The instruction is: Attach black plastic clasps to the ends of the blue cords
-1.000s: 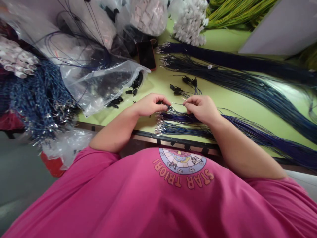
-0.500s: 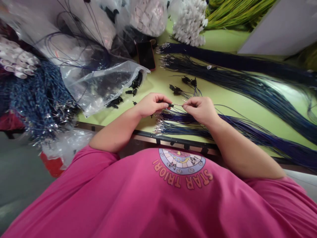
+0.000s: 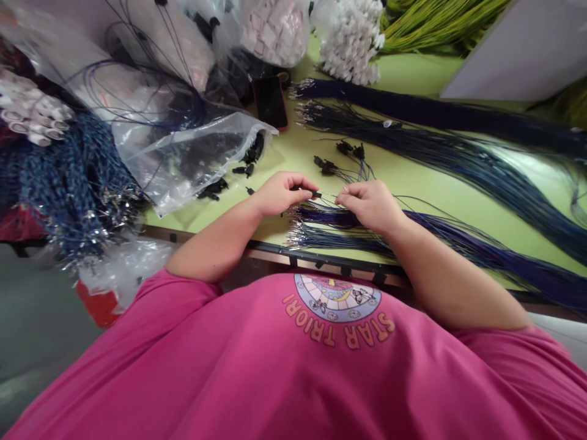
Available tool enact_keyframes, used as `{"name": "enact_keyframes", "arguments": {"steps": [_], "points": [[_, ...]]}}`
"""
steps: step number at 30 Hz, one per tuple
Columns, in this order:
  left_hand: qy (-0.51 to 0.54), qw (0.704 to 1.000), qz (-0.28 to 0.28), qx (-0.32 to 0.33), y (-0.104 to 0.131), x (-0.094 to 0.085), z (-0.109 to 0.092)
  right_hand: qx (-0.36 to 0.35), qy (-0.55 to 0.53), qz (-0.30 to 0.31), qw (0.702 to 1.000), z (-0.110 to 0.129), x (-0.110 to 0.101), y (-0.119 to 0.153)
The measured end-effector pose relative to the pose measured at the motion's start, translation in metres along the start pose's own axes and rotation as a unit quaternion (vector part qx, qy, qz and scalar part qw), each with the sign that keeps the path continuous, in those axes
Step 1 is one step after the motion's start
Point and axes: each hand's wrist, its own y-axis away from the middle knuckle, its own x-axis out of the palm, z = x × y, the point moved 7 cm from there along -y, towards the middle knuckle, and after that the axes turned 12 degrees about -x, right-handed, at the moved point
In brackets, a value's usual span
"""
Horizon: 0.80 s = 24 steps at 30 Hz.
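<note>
My left hand (image 3: 287, 193) pinches a small black connector (image 3: 316, 195) between thumb and fingers, with its end pointing right. Close by on the right, my right hand (image 3: 369, 205) is closed on a thin wire (image 3: 331, 195) whose tip points toward the connector. Whether the tip touches the connector is too small to tell. Below both hands lies a bundle of dark blue and purple wires (image 3: 422, 223) with bare metal terminals (image 3: 296, 235) at their left ends. Just beyond my hands rest several black connectors with wires attached (image 3: 325, 165).
A clear plastic bag (image 3: 183, 153) spills loose black connectors (image 3: 213, 189) at the left. Two long dark wire bundles (image 3: 413, 110) stretch across the back right. A phone (image 3: 270, 102) lies at the back, near bags of white connectors (image 3: 275, 30). Blue wires (image 3: 73, 177) hang at far left.
My right hand has shifted very slightly left, and its fingers have moved a little on the wire. My left hand holds the connector in the same place.
</note>
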Motion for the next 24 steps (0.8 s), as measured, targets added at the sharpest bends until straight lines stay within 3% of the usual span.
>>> {"name": "enact_keyframes", "arguments": {"steps": [7, 15, 24], "points": [[-0.012, 1.000, -0.014, 0.005, 0.000, -0.001, -0.002, 0.045, -0.020, 0.035, 0.998, -0.008, 0.004, 0.001], [-0.027, 0.999, -0.023, 0.028, -0.002, 0.001, 0.001, 0.050, -0.025, 0.050, 0.997, -0.007, 0.010, 0.001], [-0.053, 0.997, -0.017, 0.052, -0.001, 0.015, 0.001, 0.031, 0.007, 0.081, 0.996, -0.012, 0.022, 0.001]]}}
